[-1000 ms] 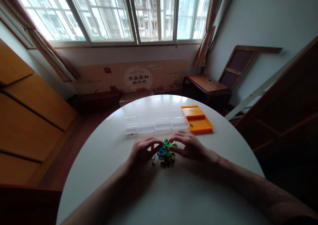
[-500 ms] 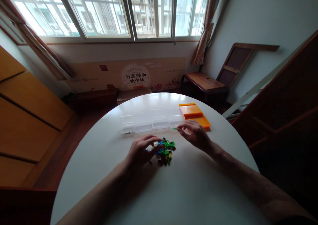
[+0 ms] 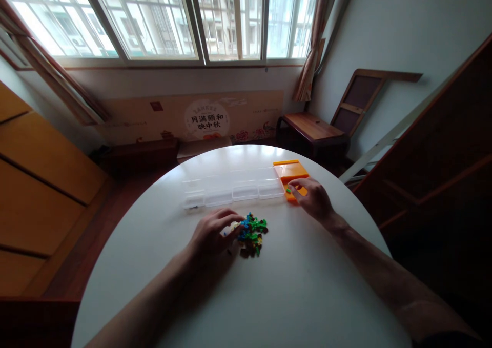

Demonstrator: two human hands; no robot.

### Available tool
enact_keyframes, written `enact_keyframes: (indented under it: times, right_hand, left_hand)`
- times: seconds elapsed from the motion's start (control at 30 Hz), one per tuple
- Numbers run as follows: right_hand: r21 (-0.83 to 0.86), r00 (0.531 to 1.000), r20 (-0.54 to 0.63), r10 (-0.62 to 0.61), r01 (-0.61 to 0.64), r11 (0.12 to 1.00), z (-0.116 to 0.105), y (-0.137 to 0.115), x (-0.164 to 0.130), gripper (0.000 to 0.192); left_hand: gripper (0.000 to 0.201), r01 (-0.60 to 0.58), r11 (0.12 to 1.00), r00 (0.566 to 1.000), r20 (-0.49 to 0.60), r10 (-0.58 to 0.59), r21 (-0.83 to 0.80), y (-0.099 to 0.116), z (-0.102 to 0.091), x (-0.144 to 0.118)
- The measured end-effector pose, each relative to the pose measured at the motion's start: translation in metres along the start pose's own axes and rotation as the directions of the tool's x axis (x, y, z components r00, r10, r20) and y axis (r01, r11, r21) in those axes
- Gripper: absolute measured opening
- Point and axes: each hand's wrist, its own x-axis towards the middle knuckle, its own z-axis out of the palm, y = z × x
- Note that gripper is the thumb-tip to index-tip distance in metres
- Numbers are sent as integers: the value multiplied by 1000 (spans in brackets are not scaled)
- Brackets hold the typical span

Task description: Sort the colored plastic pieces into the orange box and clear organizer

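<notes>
- Orange tray [image 3: 287, 169], at 1 o'clock on the round white table [image 3: 269, 297]; the right hand [image 3: 312, 198] covers its near end, fingers loosely curled. A green speck [image 3: 288, 190] lies by the fingertips; whether it is pinched cannot be told.
- Left hand [image 3: 210, 235], fingers bent, touches the 9 o'clock edge of a pile of small coloured bricks [image 3: 251, 233]; its grip is hidden.
- Clear compartment box [image 3: 230, 186], at 12 o'clock; contents hard to make out.
- Cardboard panel [image 3: 207, 117] under the window, printed "月满颐和 映中秋"; smaller print illegible.

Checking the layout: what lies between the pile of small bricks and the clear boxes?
Bare white table between pile and clear boxes, in the head view.
</notes>
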Motion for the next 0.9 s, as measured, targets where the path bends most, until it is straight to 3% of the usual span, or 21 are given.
enact_keyframes:
  times: [0.07, 0.17, 0.23, 0.33, 0.53, 0.9]
  right_hand:
    - [79, 990, 81, -118, 112, 991, 0, -19, -3, 13]
    - [260, 900, 290, -326, 253, 932, 2, -46, -10, 7]
    - [309, 864, 336, -375, 275, 910, 6, -58, -15, 2]
    - [332, 844, 363, -394, 278, 901, 11, -67, -20, 5]
    - [348, 838, 406, -365, 228, 909, 12, -74, -22, 8]
    - [379, 851, 392, -350, 198, 904, 17, -72, -24, 6]
  left_hand:
    - [18, -31, 1000, 999, 10, 31, 1, 0, -1, 0]
    - [19, -73, 997, 997, 24, 72, 17, 0, -1, 0]
    - [19, -85, 996, 996, 39, 84, 14, 0, -1, 0]
    - [19, -90, 996, 994, 67, 90, -9, -1, 1, -2]
    - [41, -154, 988, 979, 132, 153, 1, -2, 4, -2]
    - [23, -180, 983, 974, 135, 181, -19, 4, 1, 1]
